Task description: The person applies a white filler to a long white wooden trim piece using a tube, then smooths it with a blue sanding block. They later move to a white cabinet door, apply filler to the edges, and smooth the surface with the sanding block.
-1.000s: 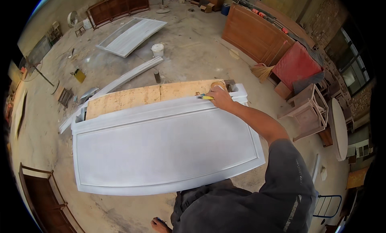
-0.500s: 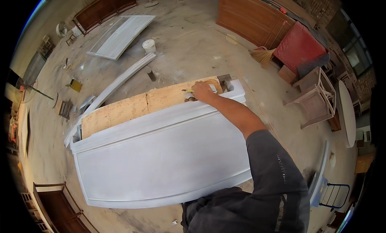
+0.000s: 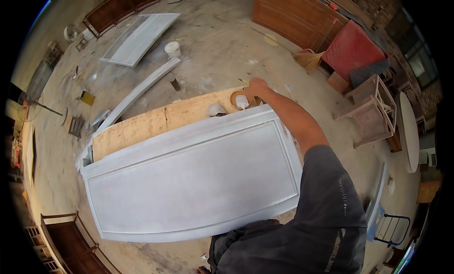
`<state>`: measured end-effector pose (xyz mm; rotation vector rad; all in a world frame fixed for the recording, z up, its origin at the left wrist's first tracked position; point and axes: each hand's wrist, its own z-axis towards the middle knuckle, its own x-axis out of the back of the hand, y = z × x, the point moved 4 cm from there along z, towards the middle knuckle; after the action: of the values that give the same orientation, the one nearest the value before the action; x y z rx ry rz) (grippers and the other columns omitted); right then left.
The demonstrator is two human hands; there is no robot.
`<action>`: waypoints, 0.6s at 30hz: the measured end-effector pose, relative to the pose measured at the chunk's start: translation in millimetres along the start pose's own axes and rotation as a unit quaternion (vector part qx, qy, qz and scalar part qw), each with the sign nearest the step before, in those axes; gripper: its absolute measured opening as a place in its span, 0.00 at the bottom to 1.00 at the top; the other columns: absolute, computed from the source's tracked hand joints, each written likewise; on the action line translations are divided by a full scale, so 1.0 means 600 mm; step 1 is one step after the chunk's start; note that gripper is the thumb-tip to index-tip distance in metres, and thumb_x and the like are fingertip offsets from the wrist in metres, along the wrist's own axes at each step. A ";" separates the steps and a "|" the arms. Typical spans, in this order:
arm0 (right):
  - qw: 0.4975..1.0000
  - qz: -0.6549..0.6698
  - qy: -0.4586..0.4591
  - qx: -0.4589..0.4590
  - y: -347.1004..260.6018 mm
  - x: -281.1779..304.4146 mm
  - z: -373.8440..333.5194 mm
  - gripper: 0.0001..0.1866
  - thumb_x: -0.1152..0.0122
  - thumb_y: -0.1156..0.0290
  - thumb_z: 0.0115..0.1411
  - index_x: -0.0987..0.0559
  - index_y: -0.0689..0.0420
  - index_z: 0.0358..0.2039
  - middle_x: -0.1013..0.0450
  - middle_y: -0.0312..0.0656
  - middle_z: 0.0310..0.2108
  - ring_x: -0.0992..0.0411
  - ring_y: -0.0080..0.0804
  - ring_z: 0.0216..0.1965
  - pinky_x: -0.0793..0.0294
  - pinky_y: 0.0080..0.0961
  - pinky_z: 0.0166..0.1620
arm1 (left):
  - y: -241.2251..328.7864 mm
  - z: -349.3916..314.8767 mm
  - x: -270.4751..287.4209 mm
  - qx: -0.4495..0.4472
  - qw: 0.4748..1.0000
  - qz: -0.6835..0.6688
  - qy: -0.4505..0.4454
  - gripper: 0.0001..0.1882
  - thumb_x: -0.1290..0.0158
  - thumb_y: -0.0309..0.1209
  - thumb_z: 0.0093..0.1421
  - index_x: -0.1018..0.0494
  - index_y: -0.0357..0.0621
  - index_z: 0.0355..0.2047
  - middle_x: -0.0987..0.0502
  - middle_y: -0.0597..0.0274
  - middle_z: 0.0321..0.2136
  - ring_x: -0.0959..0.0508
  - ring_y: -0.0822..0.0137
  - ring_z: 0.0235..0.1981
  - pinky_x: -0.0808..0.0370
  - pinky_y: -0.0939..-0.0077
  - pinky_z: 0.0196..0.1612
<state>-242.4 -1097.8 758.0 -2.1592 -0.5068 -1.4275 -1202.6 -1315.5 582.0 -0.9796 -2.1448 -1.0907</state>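
My right hand [image 3: 256,86] is past the far right corner of a white-painted cabinet piece [image 3: 189,179] with a framed front panel. Its fingers are closed on a thin yellow tool, its tip [image 3: 243,81] sticking out to the left; its exact kind is too small to make out. Just beside the hand, on the bare wooden board [image 3: 142,127] along the far side, lie a tan ring like a tape roll [image 3: 233,99], a small white bottle [image 3: 241,102] and a crumpled pale lump [image 3: 216,109]. At the bottom edge, a small patch [image 3: 203,270] may be my left hand; its fingers cannot be made out.
A long white moulding [image 3: 137,96] lies beyond the board, near a dark cylinder [image 3: 175,83] and a white bucket [image 3: 172,49]. A white panel [image 3: 142,39] lies farther off. To the right are a broom [image 3: 309,61], a red padded piece [image 3: 352,54] and an upturned wooden chair [image 3: 366,113].
My right hand has moved right and away across the board with the yellow tool. The ring, bottle and pale lump now show more fully. A small patch has appeared at the bottom edge.
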 end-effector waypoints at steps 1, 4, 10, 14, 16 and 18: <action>1.000 -0.018 -0.003 -0.012 0.018 -0.022 0.022 0.24 0.32 0.55 0.55 0.15 0.64 0.42 0.19 0.58 0.45 0.19 0.53 0.47 0.19 0.42 0.51 | -0.001 -0.001 -0.015 0.024 0.999 0.027 -0.013 0.43 0.51 0.66 0.66 0.22 0.27 0.42 0.19 0.30 0.37 0.30 0.50 0.32 0.30 0.47 0.42; 0.999 -0.051 0.004 0.004 -0.005 -0.095 0.057 0.25 0.32 0.54 0.54 0.15 0.65 0.41 0.18 0.58 0.42 0.18 0.51 0.45 0.18 0.42 0.49 | -0.043 -0.002 -0.008 0.119 0.983 0.066 0.124 0.22 0.49 0.42 0.62 0.18 0.32 0.32 0.22 0.43 0.22 0.23 0.54 0.23 0.28 0.52 0.29; 0.999 -0.012 0.032 0.011 0.124 -0.094 0.126 0.35 0.26 0.47 0.43 0.16 0.70 0.36 0.19 0.62 0.38 0.18 0.54 0.43 0.19 0.42 0.44 | 0.142 -0.062 0.024 0.119 0.988 -0.013 0.102 0.23 0.50 0.42 0.64 0.19 0.30 0.37 0.17 0.37 0.33 0.18 0.42 0.36 0.24 0.52 0.44; 0.989 -0.005 0.072 0.132 0.041 -0.073 0.145 0.22 0.30 0.59 0.47 0.18 0.71 0.26 0.20 0.52 0.20 0.18 0.42 0.25 0.20 0.39 0.33 | 0.132 -0.120 0.026 0.171 0.975 -0.056 0.132 0.19 0.49 0.39 0.64 0.19 0.32 0.38 0.17 0.38 0.31 0.16 0.43 0.36 0.23 0.53 0.43; 0.986 0.008 0.079 0.145 -0.017 -0.046 0.138 0.19 0.33 0.62 0.49 0.19 0.71 0.23 0.21 0.51 0.19 0.18 0.41 0.24 0.21 0.40 0.33 | 0.113 -0.126 0.006 0.169 0.972 -0.063 0.150 0.18 0.49 0.38 0.64 0.18 0.33 0.38 0.17 0.38 0.31 0.16 0.43 0.36 0.23 0.53 0.43; 0.975 -0.009 0.064 0.210 -0.088 -0.045 0.148 0.16 0.36 0.63 0.51 0.18 0.68 0.22 0.21 0.51 0.19 0.19 0.42 0.24 0.21 0.41 0.34 | 0.094 -0.120 -0.006 0.169 0.968 -0.078 0.166 0.18 0.49 0.38 0.64 0.18 0.34 0.38 0.17 0.38 0.32 0.16 0.43 0.37 0.23 0.53 0.44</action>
<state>-216.5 -1003.7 714.9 -1.7210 -0.7105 -1.3174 -1146.0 -1354.2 642.6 -0.4426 -2.0591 -0.8480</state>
